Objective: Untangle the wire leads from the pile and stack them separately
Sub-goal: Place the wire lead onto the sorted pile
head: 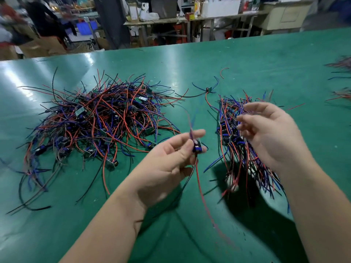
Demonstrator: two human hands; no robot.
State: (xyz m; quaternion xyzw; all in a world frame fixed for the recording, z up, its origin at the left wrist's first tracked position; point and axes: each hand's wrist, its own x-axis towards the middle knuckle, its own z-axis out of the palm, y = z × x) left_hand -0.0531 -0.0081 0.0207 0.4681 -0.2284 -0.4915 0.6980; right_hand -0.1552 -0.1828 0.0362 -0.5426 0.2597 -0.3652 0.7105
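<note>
A big tangled pile of red, blue and black wire leads with small circuit boards lies on the green table at the left. My left hand pinches one wire lead unit by its small board; its red and black wires hang down toward me. My right hand hovers with fingers loosely curled, holding nothing, above a sorted stack of leads laid roughly parallel at the right.
A single lead unit lies apart beyond the stack, and a loose red wire behind it. More wire piles sit at the far right edge. Workbenches, boxes and people stand beyond the table's far edge.
</note>
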